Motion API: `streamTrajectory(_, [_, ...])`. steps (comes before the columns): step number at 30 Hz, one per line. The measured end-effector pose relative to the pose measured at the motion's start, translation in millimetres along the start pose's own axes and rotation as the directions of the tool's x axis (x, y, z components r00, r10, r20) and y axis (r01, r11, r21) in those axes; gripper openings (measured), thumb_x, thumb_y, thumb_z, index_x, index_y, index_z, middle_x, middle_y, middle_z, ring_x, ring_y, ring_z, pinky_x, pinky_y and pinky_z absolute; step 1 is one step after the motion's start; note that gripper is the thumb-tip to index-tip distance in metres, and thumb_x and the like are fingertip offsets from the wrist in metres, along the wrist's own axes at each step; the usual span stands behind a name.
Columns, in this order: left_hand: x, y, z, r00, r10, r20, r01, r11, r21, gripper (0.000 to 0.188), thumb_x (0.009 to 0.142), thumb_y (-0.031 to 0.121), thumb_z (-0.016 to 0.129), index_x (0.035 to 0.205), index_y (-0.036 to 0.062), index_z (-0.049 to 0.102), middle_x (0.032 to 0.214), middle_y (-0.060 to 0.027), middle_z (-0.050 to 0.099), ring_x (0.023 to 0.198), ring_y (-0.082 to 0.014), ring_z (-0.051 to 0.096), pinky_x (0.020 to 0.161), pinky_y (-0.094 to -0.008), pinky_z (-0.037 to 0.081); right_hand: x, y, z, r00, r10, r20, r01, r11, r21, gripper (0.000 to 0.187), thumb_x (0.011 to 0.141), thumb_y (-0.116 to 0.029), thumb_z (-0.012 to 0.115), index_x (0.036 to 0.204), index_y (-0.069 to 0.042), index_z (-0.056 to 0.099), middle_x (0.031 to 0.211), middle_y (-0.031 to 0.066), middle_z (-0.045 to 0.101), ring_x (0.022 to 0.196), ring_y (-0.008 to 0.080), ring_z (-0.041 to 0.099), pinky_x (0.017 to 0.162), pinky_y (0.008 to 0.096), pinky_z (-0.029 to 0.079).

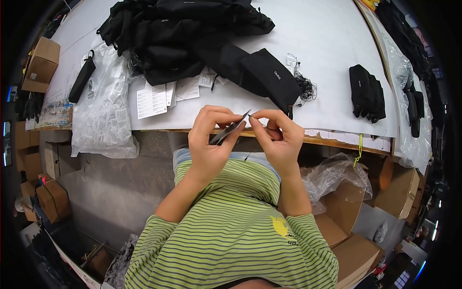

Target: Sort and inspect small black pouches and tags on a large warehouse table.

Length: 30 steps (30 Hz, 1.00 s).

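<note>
At frame centre, left hand (209,137) grips a dark card tag (230,131) while right hand (274,132) pinches its top corner; threading appears underway, requiring steady alignment.

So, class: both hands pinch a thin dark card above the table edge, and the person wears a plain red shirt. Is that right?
Not quite. The head view shows a green striped shirt, not plain red. The left hand and right hand do pinch the thin dark card above the table edge.
</note>
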<state>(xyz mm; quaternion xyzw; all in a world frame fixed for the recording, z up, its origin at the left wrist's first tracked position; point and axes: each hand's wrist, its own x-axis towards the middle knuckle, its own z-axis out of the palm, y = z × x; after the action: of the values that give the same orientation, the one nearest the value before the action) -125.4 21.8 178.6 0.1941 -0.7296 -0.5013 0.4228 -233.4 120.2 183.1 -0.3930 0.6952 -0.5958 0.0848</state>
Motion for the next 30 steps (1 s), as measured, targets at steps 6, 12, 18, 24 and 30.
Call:
streamTrajectory(6, [1, 0, -2, 0.997, -0.008, 0.08, 0.007, 1.0, 0.007, 0.018, 0.072, -0.002, 0.07, 0.089, 0.0027, 0.065, 0.087, -0.0066, 0.059, 0.076, -0.0142, 0.055, 0.062, -0.0237, 0.045, 0, 1, 8, 0.993, 0.077, -0.089, -0.07, 0.994, 0.082, 0.009, 0.077, -0.003, 0.07, 0.083, -0.004, 0.064, 0.052, -0.0041, 0.039, 0.047, 0.0026, 0.032, 0.044, 0.0203, 0.021])
streamTrajectory(12, [7, -14, -17, 0.869, -0.204, 0.45, 0.405, 0.817, -0.412, 0.008, 0.087, 0.008, 0.06, 0.09, 0.0001, 0.063, 0.09, -0.0042, 0.059, 0.08, -0.0098, 0.054, 0.07, -0.0224, 0.044, -6, 15, -14, 0.969, 0.202, 0.145, -0.238, 0.92, 0.31, 0.01, 0.077, -0.003, 0.071, 0.083, -0.003, 0.063, 0.055, -0.006, 0.049, 0.05, -0.0004, 0.037, 0.045, 0.0179, 0.025])
streamTrajectory(18, [2, -17, -15, 0.69, -0.377, 0.618, 0.556, 0.823, -0.118, 0.009, 0.092, 0.008, 0.054, 0.095, -0.0001, 0.057, 0.09, -0.0025, 0.058, 0.084, -0.0067, 0.054, 0.076, -0.0213, 0.043, -14, 23, -23, 0.891, 0.259, 0.373, -0.354, 0.91, 0.214, 0.011, 0.077, -0.006, 0.072, 0.082, -0.002, 0.062, 0.063, -0.0041, 0.057, 0.052, -0.0006, 0.041, 0.047, 0.017, 0.03])
streamTrajectory(24, [-5, -21, 2, 0.728, -0.334, 0.599, 0.534, 0.824, -0.189, 0.014, 0.092, 0.014, 0.056, 0.093, -0.0002, 0.057, 0.082, -0.0013, 0.058, 0.074, -0.0065, 0.054, 0.067, -0.0211, 0.044, -23, 27, -28, 0.858, 0.335, 0.389, -0.497, 0.731, 0.468, 0.013, 0.079, 0.002, 0.069, 0.087, -0.001, 0.059, 0.072, 0.0001, 0.06, 0.059, 0.0009, 0.049, 0.05, 0.015, 0.033])
streamTrajectory(30, [-3, -22, 8, 0.658, -0.361, 0.66, 0.607, 0.774, -0.182, 0.013, 0.093, 0.014, 0.054, 0.098, 0.0018, 0.055, 0.092, -0.0006, 0.055, 0.086, -0.0068, 0.051, 0.079, -0.0213, 0.041, -32, 39, -26, 0.925, 0.281, 0.256, -0.365, 0.844, 0.393, 0.013, 0.076, 0.004, 0.07, 0.085, 0.0, 0.061, 0.075, 0.0013, 0.063, 0.062, 0.0031, 0.053, 0.056, 0.0156, 0.041])
